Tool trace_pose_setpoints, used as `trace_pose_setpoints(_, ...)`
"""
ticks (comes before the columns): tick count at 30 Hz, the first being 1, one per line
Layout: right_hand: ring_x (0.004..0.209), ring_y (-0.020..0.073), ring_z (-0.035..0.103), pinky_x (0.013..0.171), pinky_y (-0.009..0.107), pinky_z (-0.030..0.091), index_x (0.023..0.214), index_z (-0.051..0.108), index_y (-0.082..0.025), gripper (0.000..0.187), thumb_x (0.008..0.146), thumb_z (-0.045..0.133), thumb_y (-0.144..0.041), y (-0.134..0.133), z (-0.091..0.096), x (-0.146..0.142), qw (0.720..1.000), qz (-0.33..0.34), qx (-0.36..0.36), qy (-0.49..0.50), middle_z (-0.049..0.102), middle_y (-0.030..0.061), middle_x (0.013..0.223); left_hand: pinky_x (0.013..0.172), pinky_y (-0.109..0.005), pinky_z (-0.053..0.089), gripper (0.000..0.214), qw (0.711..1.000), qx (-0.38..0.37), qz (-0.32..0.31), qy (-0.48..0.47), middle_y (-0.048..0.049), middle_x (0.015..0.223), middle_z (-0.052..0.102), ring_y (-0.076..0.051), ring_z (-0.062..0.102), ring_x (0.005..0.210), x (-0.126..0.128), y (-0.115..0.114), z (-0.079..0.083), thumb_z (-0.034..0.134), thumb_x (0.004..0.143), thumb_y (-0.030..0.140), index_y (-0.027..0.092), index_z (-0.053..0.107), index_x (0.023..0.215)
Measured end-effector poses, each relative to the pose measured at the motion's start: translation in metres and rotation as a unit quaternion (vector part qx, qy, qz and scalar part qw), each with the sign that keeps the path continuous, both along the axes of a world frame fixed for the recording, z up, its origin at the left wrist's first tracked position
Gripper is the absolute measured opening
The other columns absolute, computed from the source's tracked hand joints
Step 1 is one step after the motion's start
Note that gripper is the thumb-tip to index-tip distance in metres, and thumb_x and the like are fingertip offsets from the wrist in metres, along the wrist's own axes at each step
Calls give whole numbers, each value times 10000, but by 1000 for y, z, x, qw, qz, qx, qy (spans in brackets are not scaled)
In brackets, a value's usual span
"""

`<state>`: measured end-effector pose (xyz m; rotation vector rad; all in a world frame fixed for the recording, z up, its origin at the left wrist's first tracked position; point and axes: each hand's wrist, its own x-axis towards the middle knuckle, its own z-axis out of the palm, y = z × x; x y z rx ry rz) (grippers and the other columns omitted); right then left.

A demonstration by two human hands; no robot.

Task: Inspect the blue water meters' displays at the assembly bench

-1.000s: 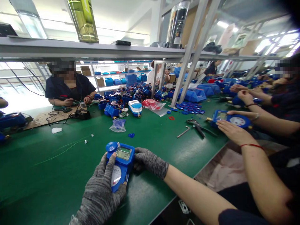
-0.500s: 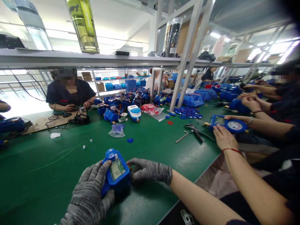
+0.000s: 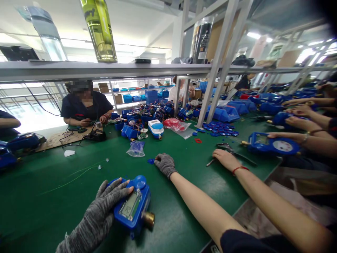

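Meter (image 3: 135, 207), boxy blue plastic, grasped in your left hand (image 3: 101, 210); small blue pieces (image 3: 150, 161) by your right hand (image 3: 166, 165), can't tell if pinched; hasty sweep could scatter them.

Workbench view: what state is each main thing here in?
Blue meter: display showing, brass fitting exposed
Left hand: gloved, resting on the meter
Small blue parts: loose, bunched together
Right hand: gloved, at those parts
Clear bag: lying, blue contents inside
White-and-blue meter: set down, untouched
Yellow-green bottle: standing on the shelf
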<state>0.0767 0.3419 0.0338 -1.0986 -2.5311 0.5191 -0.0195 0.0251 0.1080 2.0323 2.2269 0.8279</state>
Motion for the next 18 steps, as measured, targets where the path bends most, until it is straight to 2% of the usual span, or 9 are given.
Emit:
trace_pose_setpoints(5, 933, 173, 608, 801, 267, 422, 949, 710, -227, 228, 851, 551, -357, 1, 3, -6, 1000, 2, 10, -20, 692, 53, 983, 1159, -560, 59, 395, 996, -29, -50, -69, 29, 1455, 445, -233, 310, 1390, -8, 3, 12, 384, 987, 364, 444, 447, 1368)
trace_pose_setpoints(9, 903, 167, 604, 788, 259, 419, 977, 691, -185, 266, 898, 485, -333, -2, 6, 1, 999, 4, 15, -30, 685, 77, 963, 1137, -575, 49, 393, 990, -62, -57, -109, 31, 1444, 455, -257, 305, 1390, -11, 2, 23, 400, 960, 517, 449, 490, 1336)
trace_pose_setpoints(12, 985, 205, 574, 869, 301, 402, 1001, 679, -152, 273, 900, 470, -294, -11, 6, 19, 996, 46, 62, -43, 659, 122, 1031, 1144, -558, 95, 393, 985, -57, -64, -151, 28, 1440, 459, -252, 288, 1397, -7, 0, 31, 341, 982, 478, 421, 510, 1333)
trace_pose_setpoints(15, 1017, 245, 554, 914, 360, 383, 998, 683, -141, 273, 893, 474, -283, -20, 4, 37, 983, 113, 121, -85, 644, 150, 1064, 1159, -541, 173, 390, 979, -8, -63, -196, 13, 1359, 548, -238, 362, 1365, 0, 2, 34, 306, 1001, 385, 397, 542, 1311)
trace_pose_setpoints(18, 975, 222, 570, 879, 332, 398, 971, 694, -173, 267, 898, 476, -309, -24, 3, 44, 984, 123, 96, -82, 662, 118, 1017, 1160, -545, 223, 318, 971, 13, -17, -239, 11, 1300, 597, -243, 413, 1334, 6, 8, 27, 424, 975, 401, 390, 607, 1235)
